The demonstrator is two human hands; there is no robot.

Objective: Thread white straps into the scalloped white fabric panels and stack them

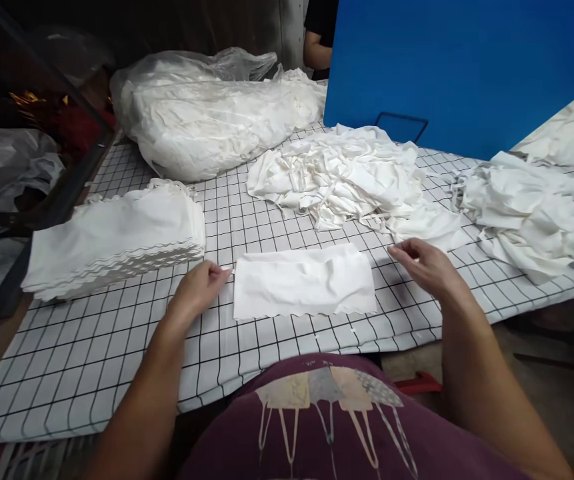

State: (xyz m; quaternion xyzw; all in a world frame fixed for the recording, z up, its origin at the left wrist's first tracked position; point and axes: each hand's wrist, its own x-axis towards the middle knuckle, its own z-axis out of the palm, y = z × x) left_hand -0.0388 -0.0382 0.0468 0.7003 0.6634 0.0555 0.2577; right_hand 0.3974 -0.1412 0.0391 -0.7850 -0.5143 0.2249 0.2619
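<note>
A folded white cloth piece [304, 281] with a scalloped lower edge lies flat on the checked table cover [117, 347] right in front of me. My left hand [199, 288] rests at its left edge, fingers curled, fingertips touching the cloth's corner. My right hand [424, 265] hovers just beyond its right edge, fingers loosely bent and apart, holding nothing. To the left sits a neat stack of folded white pieces [117, 237].
A loose heap of white cloth [339, 173] lies beyond the folded piece, another heap [527, 207] at the right. A clear plastic bag full of white cloth [211, 113] sits at the back. A blue board [467, 67] stands upright behind; another person's arm [314, 47] shows beside it.
</note>
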